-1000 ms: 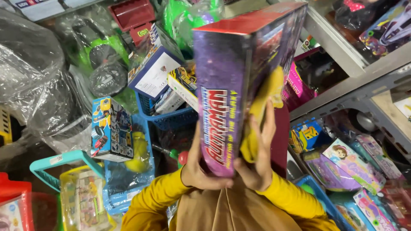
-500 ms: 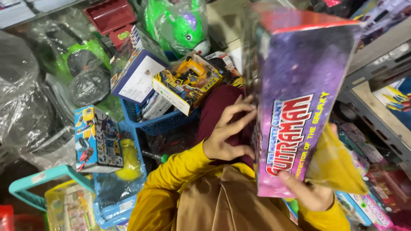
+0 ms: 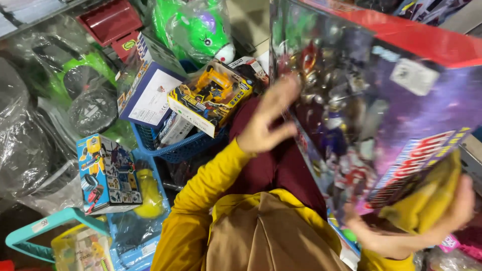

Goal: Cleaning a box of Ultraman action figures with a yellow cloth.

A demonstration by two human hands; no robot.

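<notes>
Right hand (image 3: 427, 226) grip is clamped on the box (image 3: 381, 115) bottom corner, left hand (image 3: 268, 120) open against its face. Big box could tip onto the basket (image 3: 175, 148).

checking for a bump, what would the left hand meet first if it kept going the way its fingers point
The left hand points up and right at the big purple toy box. Its fingertips look at or almost on the box's clear front, so that face comes first; depth is hard to judge.

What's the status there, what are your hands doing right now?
Right hand grips big purple toy box from below, with yellow cloth. Left hand open against its face. Blue basket of boxed toys close alongside.
</notes>
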